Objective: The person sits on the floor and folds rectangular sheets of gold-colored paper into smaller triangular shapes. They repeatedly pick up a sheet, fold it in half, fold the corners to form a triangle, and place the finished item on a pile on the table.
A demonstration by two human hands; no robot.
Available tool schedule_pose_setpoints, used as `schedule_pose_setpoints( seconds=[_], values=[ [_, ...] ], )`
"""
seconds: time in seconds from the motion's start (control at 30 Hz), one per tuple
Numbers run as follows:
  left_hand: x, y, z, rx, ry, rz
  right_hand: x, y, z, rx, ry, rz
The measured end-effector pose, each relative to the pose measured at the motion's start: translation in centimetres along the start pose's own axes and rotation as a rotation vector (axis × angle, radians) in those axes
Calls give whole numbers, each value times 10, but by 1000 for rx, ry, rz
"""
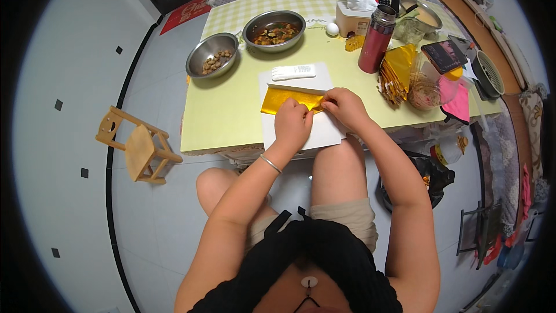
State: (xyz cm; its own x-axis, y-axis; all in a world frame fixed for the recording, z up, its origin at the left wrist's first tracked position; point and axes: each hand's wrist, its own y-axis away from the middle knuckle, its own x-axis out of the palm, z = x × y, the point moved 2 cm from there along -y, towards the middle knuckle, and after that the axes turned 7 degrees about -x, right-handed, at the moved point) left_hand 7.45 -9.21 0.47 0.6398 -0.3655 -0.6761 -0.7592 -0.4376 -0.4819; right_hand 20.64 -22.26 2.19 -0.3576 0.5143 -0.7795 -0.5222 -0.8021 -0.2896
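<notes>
A sheet of shiny gold foil paper (274, 101) lies over a white paper sheet (325, 135) at the table's near edge. My left hand (293, 120) has its fingers curled, pinching the foil's lower edge near the middle. At the foil's right end, my right hand (346, 108) is closed with thumb and fingertips on its corner. The foil looks folded along its length; the part under my fingers is hidden. Just beyond it on the white sheet sits a flat white oblong object (293, 72). Several folded gold foil pieces (399, 68) form a stack to the right.
Two metal bowls, one with nuts (212, 52) and one with food in sauce (274, 31), stand far left. A red thermos (377, 40), tissue box (351, 21), phone (444, 57) and clear plastic container (425, 94) crowd the right. A small wooden chair (141, 145) stands left.
</notes>
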Motion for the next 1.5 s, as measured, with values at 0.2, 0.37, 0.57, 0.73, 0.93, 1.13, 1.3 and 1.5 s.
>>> schedule_pose_setpoints(
  seconds=[0.2, 0.37, 0.57, 0.73, 0.93, 1.13, 1.3, 1.5],
  values=[
    [3, -7, 6, -208, -15, 46, 14, 1, 1, -72, 60, -278],
    [6, -11, 5, -259, -37, 48, 24, 21, 8, -402, 208, -339],
    [12, -12, 10, -186, -52, -55, 32, 31, 21, -459, 283, 46],
    [12, -14, 11, -196, -56, -18, 36, 29, 13, -426, 367, 157],
    [8, -17, 8, -227, -110, 67, 36, 28, 14, -393, 372, 202],
    [6, -18, 7, -224, -110, 103, 37, 30, 14, -359, 359, 201],
    [1, -18, 4, -195, -144, 112, 37, 30, 17, -334, 361, 189],
    [-15, -13, 11, -102, -163, 169, 33, 29, 19, -347, 339, 222]
  ],
)
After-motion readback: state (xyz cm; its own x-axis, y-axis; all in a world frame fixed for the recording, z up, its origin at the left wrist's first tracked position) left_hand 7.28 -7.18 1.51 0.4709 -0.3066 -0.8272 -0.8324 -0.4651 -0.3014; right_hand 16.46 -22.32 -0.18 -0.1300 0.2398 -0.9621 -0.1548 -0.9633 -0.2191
